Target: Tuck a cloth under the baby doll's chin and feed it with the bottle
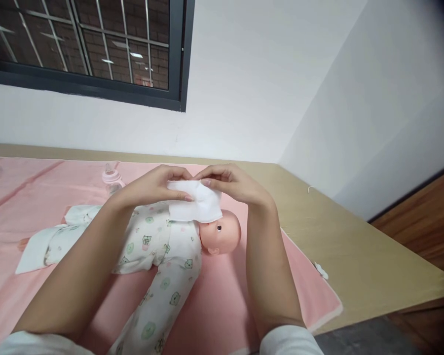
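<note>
A white wipe or tissue hangs spread between my two hands, above a baby doll. Its upper left part is pinched in my left hand, thumb in front. My right hand grips the upper right edge between thumb and fingers. The doll's head shows just below the cloth, which hides part of its face. On its back lies the doll, in a white outfit printed with green bears. My left forearm covers part of the doll's body.
A pink blanket lies under the doll on a light wooden table. A pink-capped baby bottle stands behind my left wrist. Near the blanket's right edge lies a small white object. A white wall and a barred window rise behind.
</note>
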A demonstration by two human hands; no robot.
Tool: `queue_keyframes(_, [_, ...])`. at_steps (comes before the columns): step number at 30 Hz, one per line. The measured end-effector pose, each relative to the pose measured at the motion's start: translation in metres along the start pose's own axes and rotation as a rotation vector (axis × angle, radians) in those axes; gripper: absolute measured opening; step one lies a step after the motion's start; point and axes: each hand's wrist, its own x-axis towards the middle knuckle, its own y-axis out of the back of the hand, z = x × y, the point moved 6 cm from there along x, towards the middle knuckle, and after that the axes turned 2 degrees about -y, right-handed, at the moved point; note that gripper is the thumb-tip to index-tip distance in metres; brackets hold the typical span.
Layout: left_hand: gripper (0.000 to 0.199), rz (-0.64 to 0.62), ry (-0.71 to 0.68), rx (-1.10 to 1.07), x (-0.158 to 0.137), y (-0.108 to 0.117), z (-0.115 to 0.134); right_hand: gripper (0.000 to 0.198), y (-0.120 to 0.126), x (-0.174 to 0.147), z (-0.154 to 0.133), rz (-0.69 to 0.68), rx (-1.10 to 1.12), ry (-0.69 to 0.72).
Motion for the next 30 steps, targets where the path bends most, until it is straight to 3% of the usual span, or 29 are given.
queue_keyframes(4, [0.029, -0.016, 0.063, -0.05, -0.003, -0.001, 0.0, 0.035, 0.003, 0.0, 0.001, 0.033, 0.024, 0.027])
queue_keyframes(11, [0.02, 0.177, -0.139, -0.135, -0.005, 0.009, 0.016, 0.037, 0.005, 0.002, 0.01, 0.053, 0.075, -0.01])
queue_keyframes(15, [0.022, 0.075, -0.156, -0.17, -0.007, 0.007, 0.016, 0.041, 0.022, 0.001, 0.028, 0.152, 0.134, -0.05])
queue_keyframes(19, [0.027, -0.141, -0.044, -0.188, -0.007, -0.01, 0.01, 0.044, 0.042, 0.001, 0.081, 0.236, 0.248, -0.16])
queue_keyframes(23, [0.035, -0.302, -0.007, -0.097, -0.001, -0.037, 0.004, 0.033, 0.05, -0.005, 0.152, 0.323, 0.361, -0.358])
queue_keyframes(26, [0.03, -0.343, 0.0, 0.02, 0.006, -0.054, -0.001, 0.019, 0.045, -0.017, 0.198, 0.412, 0.422, -0.535])
queue_keyframes(30, [0.027, -0.345, 0.029, 0.14, 0.011, -0.067, -0.007, 0.014, 0.03, -0.034, 0.235, 0.481, 0.526, -0.676])
